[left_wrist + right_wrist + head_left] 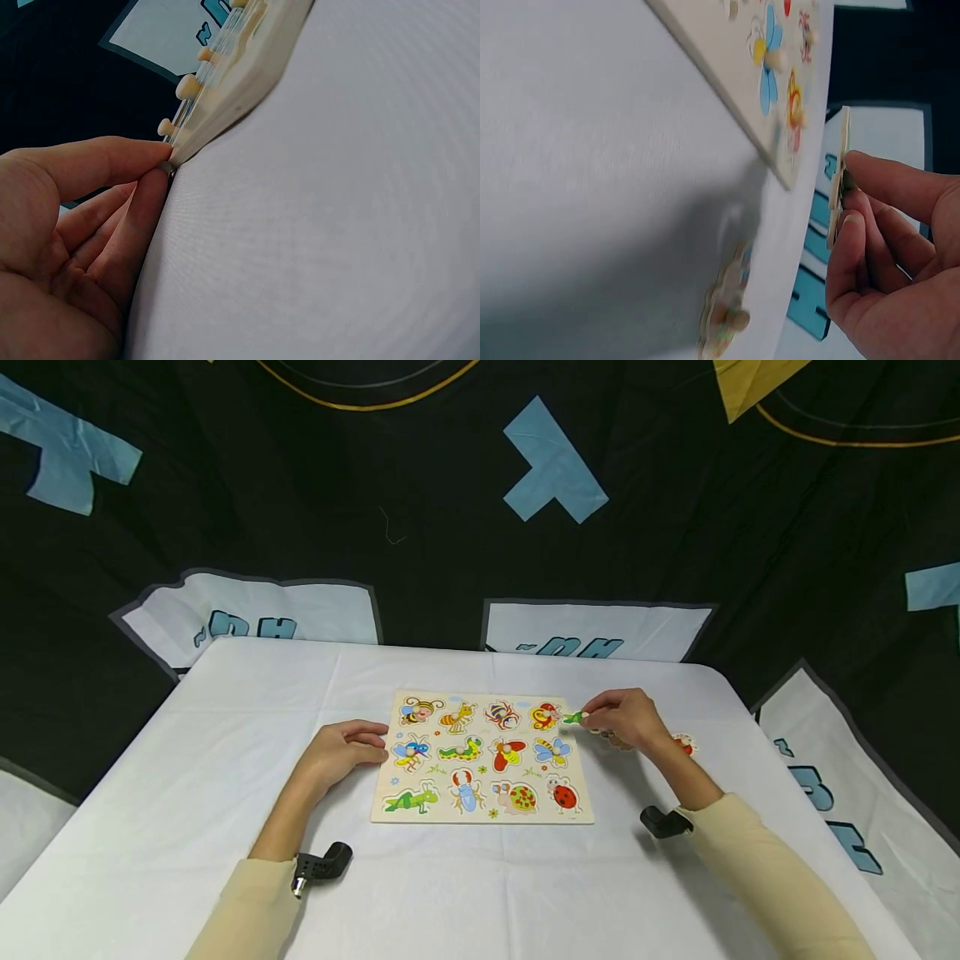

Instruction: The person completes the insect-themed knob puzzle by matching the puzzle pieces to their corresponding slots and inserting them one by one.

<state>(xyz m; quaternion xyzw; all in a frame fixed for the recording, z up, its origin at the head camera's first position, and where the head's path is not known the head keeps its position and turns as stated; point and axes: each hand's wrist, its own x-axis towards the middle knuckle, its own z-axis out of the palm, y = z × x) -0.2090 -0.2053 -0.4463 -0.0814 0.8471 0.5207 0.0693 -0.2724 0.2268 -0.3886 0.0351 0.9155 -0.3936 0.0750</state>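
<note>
A wooden insect puzzle board (480, 820), printed with colourful bugs and set with small knobs (187, 86), lies flat on the table. At its left edge is my left hand (341, 758); the thumb and a finger (127, 159) pinch that edge in the left wrist view. My right hand (626, 717) is raised just past the board's upper right corner. Between its thumb and fingers it holds a green puzzle piece (573, 717), seen edge-on as a thin wooden piece (838, 180) in the right wrist view. The fingers hide part of that piece.
Right of the board, partly behind my right hand, lies a loose knobbed puzzle piece (724, 311). A red puzzle piece (684, 743) is farther right, partly covered by my wrist. White cloth covers the table (420, 893); a black patterned cloth (420, 510) hangs behind.
</note>
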